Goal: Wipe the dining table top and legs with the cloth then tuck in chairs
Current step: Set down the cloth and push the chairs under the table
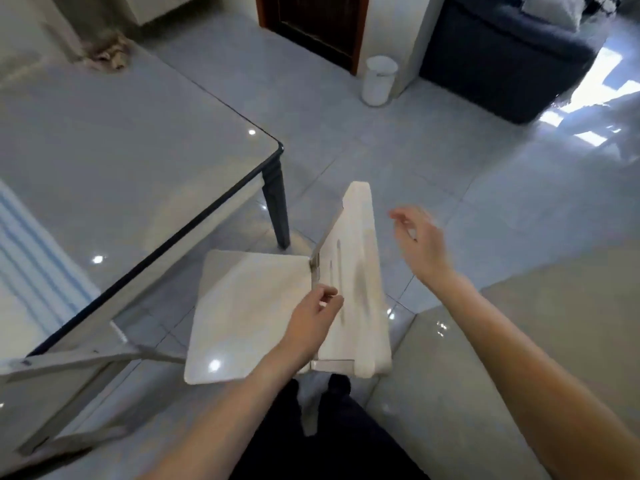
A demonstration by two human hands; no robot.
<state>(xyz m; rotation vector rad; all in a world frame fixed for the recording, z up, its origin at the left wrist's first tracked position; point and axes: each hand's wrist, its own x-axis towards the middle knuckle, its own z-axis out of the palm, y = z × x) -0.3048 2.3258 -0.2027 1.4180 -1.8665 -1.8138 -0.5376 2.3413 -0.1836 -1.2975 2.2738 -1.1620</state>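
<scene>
1. The left hand (311, 320) is at lower centre of the frame, fingers curled against the front of the backrest (356, 271) of a white chair (242, 306); blur hides whether it actually grips the backrest or only touches it.
2. The right hand (420, 244) hangs in the air right of centre, beside the backrest's outer edge but apart from it; its fingers are loosely bent and hold nothing.
3. The chair stands on the tiled floor (450, 168) just right of the desk (138, 150), its seat facing the desk edge and not under it; the backrest rises toward frame centre.
4. The desk fills the left of the frame, glass-topped with a dark rim; one dark leg (277, 206) shows at its near corner, just above the seat.
5. The cloth (107, 55) lies crumpled at the desk's far edge, upper left, well apart from both hands.
6. A white bin (379, 79) stands at upper centre beside a dark door (311, 26); a dark sofa (502, 64) fills the upper right.
</scene>
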